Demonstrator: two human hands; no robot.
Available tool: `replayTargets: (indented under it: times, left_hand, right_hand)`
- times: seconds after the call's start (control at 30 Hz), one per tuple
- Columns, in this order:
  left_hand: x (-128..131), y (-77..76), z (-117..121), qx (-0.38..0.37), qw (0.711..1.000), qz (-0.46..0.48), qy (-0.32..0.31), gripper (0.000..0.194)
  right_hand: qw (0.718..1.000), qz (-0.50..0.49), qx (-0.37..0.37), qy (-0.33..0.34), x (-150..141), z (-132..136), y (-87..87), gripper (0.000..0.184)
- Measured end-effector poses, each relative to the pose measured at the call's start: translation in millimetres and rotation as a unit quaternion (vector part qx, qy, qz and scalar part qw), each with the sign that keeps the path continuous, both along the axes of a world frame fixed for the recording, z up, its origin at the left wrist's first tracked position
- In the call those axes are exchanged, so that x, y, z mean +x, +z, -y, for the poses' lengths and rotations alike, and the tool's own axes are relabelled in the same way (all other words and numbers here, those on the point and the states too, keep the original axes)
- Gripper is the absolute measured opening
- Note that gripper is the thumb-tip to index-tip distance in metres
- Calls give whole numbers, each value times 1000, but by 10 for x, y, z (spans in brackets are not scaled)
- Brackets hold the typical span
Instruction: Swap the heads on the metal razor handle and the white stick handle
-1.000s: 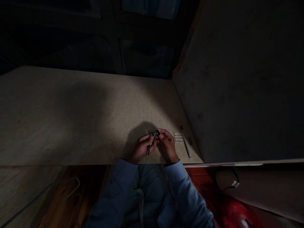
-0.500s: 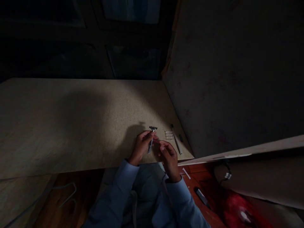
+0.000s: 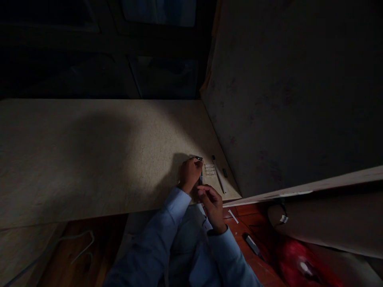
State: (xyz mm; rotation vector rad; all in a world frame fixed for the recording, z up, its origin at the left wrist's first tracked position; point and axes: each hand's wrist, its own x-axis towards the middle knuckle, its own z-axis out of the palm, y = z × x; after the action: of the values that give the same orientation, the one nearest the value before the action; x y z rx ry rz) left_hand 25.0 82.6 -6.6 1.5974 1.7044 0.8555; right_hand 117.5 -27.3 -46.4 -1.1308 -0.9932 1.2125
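My left hand (image 3: 190,173) is closed on a razor (image 3: 201,179), its fingers at the head end, low over the table. The razor's dark handle points toward me and is partly hidden by the hand. Just below the handle's end, my right hand (image 3: 212,203) has thumb and fingertips pinched together; what they hold, if anything, is too small to see. To the right of the razor lies a clear ribbed pack (image 3: 210,170), with a toothbrush (image 3: 220,175) beyond it and a small dark green piece (image 3: 225,173) farther right.
The pale table (image 3: 143,135) meets a dark patterned wall (image 3: 269,111) on the right. A dark window frame stands behind it. On the reddish floor lie a white strip (image 3: 233,216), a dark and grey device (image 3: 253,245) and a red bundle (image 3: 302,259).
My left hand has moved right with the razor, bringing it close to the clear pack, and has turned over it. The right hand stays pinched and sits slightly lower.
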Motion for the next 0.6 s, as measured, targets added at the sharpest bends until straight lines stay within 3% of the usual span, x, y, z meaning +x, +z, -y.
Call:
replayTargets:
  times: [0.2,0.6]
  left_hand:
    - [-8,-37,17,-24,995,-101,-3,29]
    - [2,-40,53,-30,998,-60,9,30]
  right_hand:
    - [999,-36,-12,25,35,-56,55,25]
    - [999,-23,-21,12,31,-57,36,26]
